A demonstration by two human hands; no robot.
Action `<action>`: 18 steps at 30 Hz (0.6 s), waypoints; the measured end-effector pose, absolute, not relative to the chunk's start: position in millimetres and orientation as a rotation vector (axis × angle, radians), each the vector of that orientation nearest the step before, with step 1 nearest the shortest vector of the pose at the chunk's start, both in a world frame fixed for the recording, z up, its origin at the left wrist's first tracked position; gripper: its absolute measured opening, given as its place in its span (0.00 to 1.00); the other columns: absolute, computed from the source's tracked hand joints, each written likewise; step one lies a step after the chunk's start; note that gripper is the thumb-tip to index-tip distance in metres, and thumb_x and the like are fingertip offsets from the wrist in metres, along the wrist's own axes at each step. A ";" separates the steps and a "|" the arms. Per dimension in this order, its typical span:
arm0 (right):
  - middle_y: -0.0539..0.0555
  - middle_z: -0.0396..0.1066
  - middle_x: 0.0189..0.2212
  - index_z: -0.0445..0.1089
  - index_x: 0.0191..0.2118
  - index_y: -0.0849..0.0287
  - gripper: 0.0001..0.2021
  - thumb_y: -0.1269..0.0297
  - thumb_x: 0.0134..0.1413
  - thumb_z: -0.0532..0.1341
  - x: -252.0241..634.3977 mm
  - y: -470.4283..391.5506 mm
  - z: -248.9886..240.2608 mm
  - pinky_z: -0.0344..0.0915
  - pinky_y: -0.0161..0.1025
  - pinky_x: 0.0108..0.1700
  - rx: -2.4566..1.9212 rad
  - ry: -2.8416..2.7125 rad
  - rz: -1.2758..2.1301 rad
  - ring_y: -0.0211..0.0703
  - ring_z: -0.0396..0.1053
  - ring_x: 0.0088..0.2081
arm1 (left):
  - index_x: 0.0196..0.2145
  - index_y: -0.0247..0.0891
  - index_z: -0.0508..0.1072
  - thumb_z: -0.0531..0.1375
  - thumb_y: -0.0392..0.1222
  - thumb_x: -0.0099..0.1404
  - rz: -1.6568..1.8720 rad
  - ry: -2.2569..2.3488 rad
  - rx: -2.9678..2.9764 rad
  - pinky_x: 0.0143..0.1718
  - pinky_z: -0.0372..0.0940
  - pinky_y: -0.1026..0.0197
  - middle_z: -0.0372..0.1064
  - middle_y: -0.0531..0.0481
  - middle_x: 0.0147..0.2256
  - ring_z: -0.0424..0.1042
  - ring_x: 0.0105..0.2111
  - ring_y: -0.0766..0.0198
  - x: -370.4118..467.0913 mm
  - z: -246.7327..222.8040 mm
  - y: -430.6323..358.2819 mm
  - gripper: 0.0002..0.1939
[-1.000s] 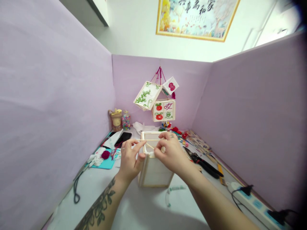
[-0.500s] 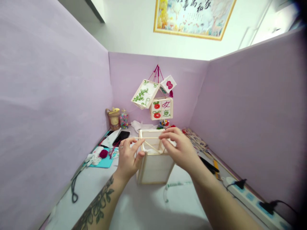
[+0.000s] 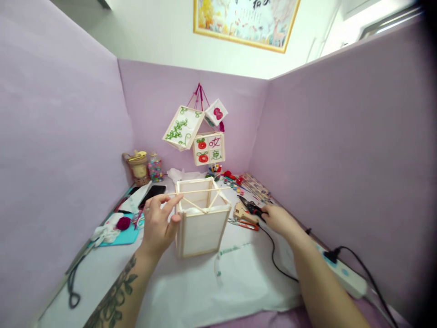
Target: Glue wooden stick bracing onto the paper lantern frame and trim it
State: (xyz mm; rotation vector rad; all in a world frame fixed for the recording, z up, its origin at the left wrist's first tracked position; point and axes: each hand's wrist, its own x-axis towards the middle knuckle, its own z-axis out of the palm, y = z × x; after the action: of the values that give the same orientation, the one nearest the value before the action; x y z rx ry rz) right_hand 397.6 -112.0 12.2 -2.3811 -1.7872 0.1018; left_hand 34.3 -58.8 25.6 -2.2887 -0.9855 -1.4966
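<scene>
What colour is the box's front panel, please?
The front panel is white, clearest in the head view.

The box (image 3: 202, 233) is showing matt wood edging around smooth, paper-like panels. The pliers (image 3: 251, 207) are presenting a metal-looking head. The glue gun (image 3: 240, 212) is exhibiting smooth plastic.

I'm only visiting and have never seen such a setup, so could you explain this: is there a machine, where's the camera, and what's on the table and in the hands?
There is no machine: these are a person's own bare hands, seen by one camera worn on the head. The left hand has its fingers on a thin stick lying across the open top of a pale box. The right hand grips some pliers. The white-covered table also bears a tan glue gun, a ball of yarn and a jar of colourful bits.
</scene>
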 end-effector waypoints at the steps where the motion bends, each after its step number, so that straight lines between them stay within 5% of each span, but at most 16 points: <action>1: 0.65 0.76 0.40 0.76 0.39 0.65 0.13 0.74 0.54 0.55 402.7 -106.6 6.4 0.60 0.38 0.41 -2.429 -1.798 0.131 0.50 0.72 0.42 | 0.51 0.39 0.74 0.39 0.63 0.69 -1.498 -0.987 -2.288 0.49 0.57 0.47 0.63 0.41 0.40 0.64 0.44 0.52 34.1 25.4 -58.0 0.34; 9: 0.67 0.73 0.43 0.73 0.42 0.65 0.14 0.62 0.58 0.55 380.9 -76.1 -18.1 0.60 0.40 0.41 -2.308 -1.908 0.206 0.52 0.70 0.44 | 0.52 0.38 0.73 0.38 0.64 0.68 -1.496 -0.996 -2.301 0.50 0.57 0.46 0.63 0.41 0.41 0.64 0.44 0.52 33.8 24.1 -55.6 0.36; 14: 0.64 0.75 0.38 0.71 0.42 0.65 0.15 0.66 0.45 0.65 373.4 -54.3 -32.4 0.61 0.39 0.36 -2.238 -1.885 0.364 0.51 0.71 0.37 | 0.52 0.38 0.73 0.38 0.64 0.68 -1.494 -0.997 -2.307 0.49 0.57 0.47 0.62 0.42 0.40 0.64 0.44 0.53 33.2 23.3 -56.6 0.36; 18: 0.62 0.74 0.35 0.70 0.38 0.64 0.08 0.67 0.51 0.60 379.6 -55.3 -26.0 0.61 0.40 0.37 -2.137 -1.829 0.440 0.49 0.69 0.37 | 0.52 0.40 0.73 0.38 0.64 0.68 -1.486 -1.021 -2.311 0.49 0.58 0.48 0.62 0.42 0.40 0.63 0.44 0.53 33.0 23.4 -58.8 0.36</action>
State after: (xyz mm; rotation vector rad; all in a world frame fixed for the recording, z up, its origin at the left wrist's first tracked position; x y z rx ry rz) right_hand 379.6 -55.3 -26.0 -2.1369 -1.8286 0.4403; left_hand 33.0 -58.8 23.4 -2.3108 -1.0212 -1.4858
